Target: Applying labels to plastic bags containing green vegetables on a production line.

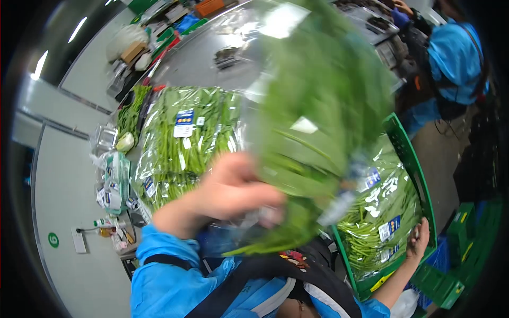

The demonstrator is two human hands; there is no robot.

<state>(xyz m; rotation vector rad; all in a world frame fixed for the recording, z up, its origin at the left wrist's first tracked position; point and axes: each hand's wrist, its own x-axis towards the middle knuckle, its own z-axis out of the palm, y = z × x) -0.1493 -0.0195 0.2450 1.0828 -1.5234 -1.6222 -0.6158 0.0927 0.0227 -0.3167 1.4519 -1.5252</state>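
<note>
My left hand [242, 194], blurred by motion, grips a clear plastic bag of leafy greens [314, 103] raised in front of me, above the space between table and crate. To the right is a green plastic crate [409, 159] holding bagged greens with labels [383, 198]. My right hand [418, 240] rests at the crate's near right side, against the bags, its fingers slightly curled; whether it grips anything does not show. More bagged leafy greens [191, 135] lie side by side on the metal table [179, 59], left of the raised bag.
Loose greens [133, 115] and a stack of green trays [121, 179] line the table's left edge. A dark item [226, 57] lies farther back. A person in blue [455, 59] works at the upper right. Green crates [437, 284] stand low on the right.
</note>
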